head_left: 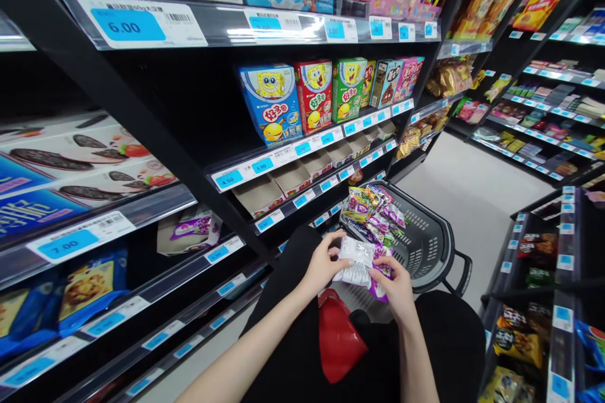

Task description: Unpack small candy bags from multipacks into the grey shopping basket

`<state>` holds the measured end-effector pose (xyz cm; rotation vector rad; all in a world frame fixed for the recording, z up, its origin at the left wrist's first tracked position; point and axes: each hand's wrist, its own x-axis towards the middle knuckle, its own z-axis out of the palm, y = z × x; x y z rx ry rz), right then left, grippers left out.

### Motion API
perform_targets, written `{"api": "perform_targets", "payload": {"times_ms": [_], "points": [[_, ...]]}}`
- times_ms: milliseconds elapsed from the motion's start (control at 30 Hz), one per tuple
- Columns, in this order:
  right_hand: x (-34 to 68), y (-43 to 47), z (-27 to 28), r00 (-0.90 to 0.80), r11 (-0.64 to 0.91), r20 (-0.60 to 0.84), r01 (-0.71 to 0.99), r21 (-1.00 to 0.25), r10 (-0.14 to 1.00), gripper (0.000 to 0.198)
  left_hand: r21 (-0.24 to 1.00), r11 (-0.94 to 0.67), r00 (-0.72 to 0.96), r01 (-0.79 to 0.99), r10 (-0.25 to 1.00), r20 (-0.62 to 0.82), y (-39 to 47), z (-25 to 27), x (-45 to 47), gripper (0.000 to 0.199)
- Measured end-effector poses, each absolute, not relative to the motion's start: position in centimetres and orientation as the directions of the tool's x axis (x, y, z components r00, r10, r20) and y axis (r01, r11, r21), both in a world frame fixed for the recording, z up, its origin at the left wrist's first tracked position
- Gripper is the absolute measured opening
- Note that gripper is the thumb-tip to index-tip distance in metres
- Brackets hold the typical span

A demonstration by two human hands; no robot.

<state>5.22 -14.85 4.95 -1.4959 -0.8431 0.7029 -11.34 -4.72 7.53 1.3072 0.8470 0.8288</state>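
Observation:
My left hand (326,264) is closed on a silver-white snack packet (355,259), pinched between thumb and fingers with its plain back up. My right hand (393,280) grips a purple snack packet (382,254) with grape-like pictures, right beside and partly behind the silver one. Both packets are held over the near end of a dark grey shopping basket (428,227) with slotted walls. Inside the basket lie several purple, white and yellow packets (373,208), heaped toward its left side. A glossy red object (338,337) shows below my hands, its kind unclear.
Shelves with price labels rise on the left, holding cartoon-printed boxes (271,104) and open cartons (259,192). One carton (165,236) lower left holds purple packets. A black handle (463,274) juts from the basket. Another snack rack (562,252) stands at right, beyond the pale floor (463,170).

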Motion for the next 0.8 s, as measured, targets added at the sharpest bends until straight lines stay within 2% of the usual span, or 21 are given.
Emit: {"api": "perform_targets", "payload": {"times_ms": [67, 100, 233, 467, 633, 800], "points": [[5.3, -14.9, 4.9, 0.589, -0.009, 0.059, 0.111, -0.994, 0.806, 0.019, 0.984, 0.160, 0.487, -0.076, 0.867, -0.103, -4.8, 7.7, -11.2, 0.069], [5.4, -15.0, 4.9, 0.609, -0.004, 0.070, 0.119, -0.993, 0.790, 0.017, 0.978, 0.195, 0.504, -0.081, 0.854, -0.129, -4.8, 7.8, -11.3, 0.069], [5.5, -15.2, 5.3, 0.644, 0.016, 0.120, 0.166, -0.986, 0.755, 0.014, 0.968, 0.247, 0.533, -0.039, 0.825, -0.189, -4.5, 8.2, -11.7, 0.057], [5.5, -15.2, 5.2, 0.616, 0.024, 0.148, 0.204, -0.979, 0.774, 0.014, 0.994, 0.112, 0.525, 0.021, 0.845, -0.106, -4.1, 8.3, -12.4, 0.055], [5.6, -15.1, 4.8, 0.613, 0.021, 0.146, 0.206, -0.978, 0.777, 0.017, 1.000, 0.022, 0.615, 0.008, 0.788, -0.023, -3.9, 8.6, -13.0, 0.058], [5.4, -15.1, 5.1, 0.605, 0.030, 0.160, 0.219, -0.975, 0.780, 0.018, 0.992, -0.116, 0.649, 0.049, 0.759, 0.057, -3.7, 9.2, -13.5, 0.034]]}}
